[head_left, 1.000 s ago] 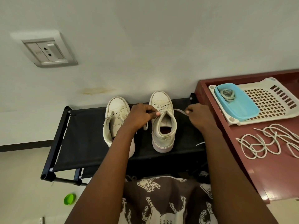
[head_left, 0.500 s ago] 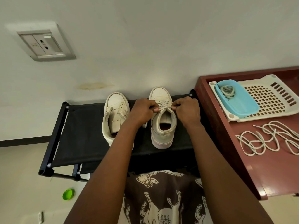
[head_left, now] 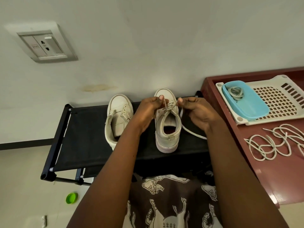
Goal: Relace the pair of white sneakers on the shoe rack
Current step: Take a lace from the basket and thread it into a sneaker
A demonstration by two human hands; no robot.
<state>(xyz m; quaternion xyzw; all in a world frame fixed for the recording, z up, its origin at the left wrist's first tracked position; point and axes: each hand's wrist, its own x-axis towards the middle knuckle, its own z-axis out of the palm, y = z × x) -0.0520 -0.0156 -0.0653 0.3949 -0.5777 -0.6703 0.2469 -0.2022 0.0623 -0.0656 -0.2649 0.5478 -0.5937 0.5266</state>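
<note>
Both white sneakers are set side by side, toes toward the wall, on the black fabric top of the shoe rack (head_left: 82, 137). The sneaker on the right (head_left: 166, 142) is being worked on: a lace (head_left: 192, 132) is seen crossed through its upper eyelets, and one strand is pinched in the curled fingers of the left hand (head_left: 148, 111) while the other is pinched by the right hand (head_left: 197, 112), both held just above the tongue. A slack length of it is trailed from the right hand across the rack.

This shoe is judged to be nearly laced, with the top eyelets and the tightening left to do. In the sneaker on the left (head_left: 117, 112) no lace can be made out in the eyelets, so it is taken to be wholly undone; roughly half the task is thought to remain.

On the red-brown desk (head_left: 271, 178) to the right, loose laces (head_left: 279, 142) are spread in tangled loops, near a white perforated tray (head_left: 283, 102) in which a blue tub (head_left: 246, 109) with a coiled lace (head_left: 235, 93) is placed. A green cap (head_left: 71, 198) is seen on the floor and a wall socket (head_left: 46, 45) on the wall. Nothing is found between the hands and either shoe, though part of the left sneaker is covered by the left forearm.
</note>
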